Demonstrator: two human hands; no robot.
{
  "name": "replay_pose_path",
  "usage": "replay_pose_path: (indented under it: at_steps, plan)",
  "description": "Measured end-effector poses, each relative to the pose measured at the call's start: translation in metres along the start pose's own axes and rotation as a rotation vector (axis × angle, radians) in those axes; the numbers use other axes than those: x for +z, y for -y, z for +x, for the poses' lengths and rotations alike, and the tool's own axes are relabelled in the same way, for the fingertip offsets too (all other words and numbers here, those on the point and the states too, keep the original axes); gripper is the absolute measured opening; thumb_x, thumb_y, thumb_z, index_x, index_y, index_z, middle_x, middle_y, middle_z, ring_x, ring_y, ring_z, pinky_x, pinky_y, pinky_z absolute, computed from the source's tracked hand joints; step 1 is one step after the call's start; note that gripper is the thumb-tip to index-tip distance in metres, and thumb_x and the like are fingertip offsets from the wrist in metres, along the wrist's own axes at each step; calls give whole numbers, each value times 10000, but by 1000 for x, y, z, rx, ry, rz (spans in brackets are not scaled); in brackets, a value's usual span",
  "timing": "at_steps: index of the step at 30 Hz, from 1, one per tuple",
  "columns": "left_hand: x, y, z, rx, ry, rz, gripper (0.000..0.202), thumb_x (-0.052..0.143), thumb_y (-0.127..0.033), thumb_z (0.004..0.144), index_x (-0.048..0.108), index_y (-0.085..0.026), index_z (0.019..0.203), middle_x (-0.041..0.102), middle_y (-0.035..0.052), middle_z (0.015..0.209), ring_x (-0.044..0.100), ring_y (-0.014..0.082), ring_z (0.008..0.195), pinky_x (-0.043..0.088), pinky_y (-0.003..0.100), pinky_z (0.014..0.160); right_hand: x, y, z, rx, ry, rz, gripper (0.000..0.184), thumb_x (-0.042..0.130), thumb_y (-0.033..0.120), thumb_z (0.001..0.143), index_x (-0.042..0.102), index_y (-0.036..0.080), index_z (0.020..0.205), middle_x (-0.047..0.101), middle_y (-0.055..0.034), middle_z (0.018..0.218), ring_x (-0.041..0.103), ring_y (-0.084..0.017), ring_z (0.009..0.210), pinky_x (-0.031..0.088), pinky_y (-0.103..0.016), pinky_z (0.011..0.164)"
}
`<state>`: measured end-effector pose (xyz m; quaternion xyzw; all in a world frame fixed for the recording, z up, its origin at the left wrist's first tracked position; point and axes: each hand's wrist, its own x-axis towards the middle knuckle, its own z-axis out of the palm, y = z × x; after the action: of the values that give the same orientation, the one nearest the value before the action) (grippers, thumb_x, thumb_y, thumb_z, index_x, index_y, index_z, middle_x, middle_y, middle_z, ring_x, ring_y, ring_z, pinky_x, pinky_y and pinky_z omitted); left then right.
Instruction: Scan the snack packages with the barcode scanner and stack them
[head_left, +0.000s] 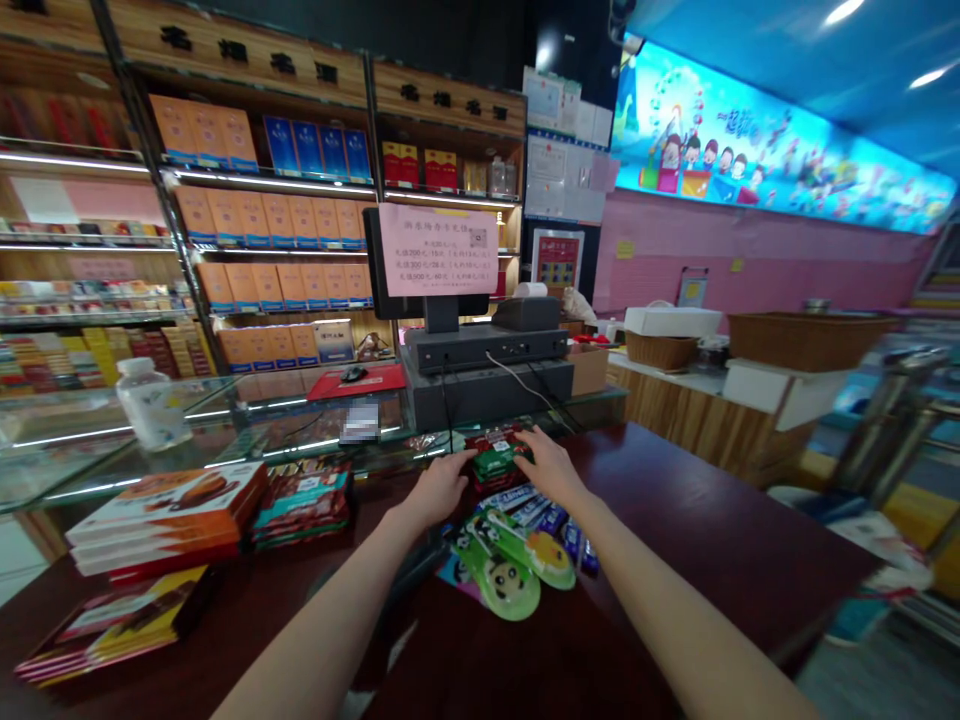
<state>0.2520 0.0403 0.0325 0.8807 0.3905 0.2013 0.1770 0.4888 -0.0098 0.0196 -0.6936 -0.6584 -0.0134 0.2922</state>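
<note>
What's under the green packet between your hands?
Under the green packet, red packets show at the stack's edge, resting on the counter. Left hand and right hand cover both ends, so their count is hidden.

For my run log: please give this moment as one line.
left hand | right hand | both touching green-red packets | on dark counter

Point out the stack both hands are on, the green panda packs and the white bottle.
stack of red-and-green packets point(495, 462), head view, green top packet.
green panda packs point(502, 590), head view, panda face on the nearest pack.
white bottle point(154, 412), head view, middle of its body.
</note>
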Motion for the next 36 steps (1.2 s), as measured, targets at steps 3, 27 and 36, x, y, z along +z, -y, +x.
replay_pose_path:
  at_steps: [3, 27, 36]
  plan:
    - [11, -1, 11, -23, -15, -63, 603, 513, -128, 858, 488, -229, 1452, 617, 81, 1400, 555, 221, 1305, 387, 351, 1129, -2, -5, 0, 25, -3, 7, 464, 561, 273, 920, 574, 180, 1374, 553, -108, 1468, 355, -297, 1469, 353, -474, 1152]
    - [36, -4, 33, -163, -87, -198, 480, 503, -79, 845, 641, -108, 1304, 643, 133, 1356, 583, 210, 1275, 377, 308, 1139, 10, -27, 0, 91, 55, 223, 448, 547, 316, 947, 603, 172, 1367, 562, -87, 1465, 339, -276, 1479, 323, -439, 1185]
    - [36, -7, 33, -180, -120, -317, 397, 575, -94, 818, 721, -171, 1180, 581, 89, 1442, 494, 220, 1373, 296, 352, 1203, 8, -19, -14, 97, 27, 282, 437, 562, 294, 925, 628, 175, 1340, 583, -89, 1442, 362, -253, 1468, 306, -423, 1200]
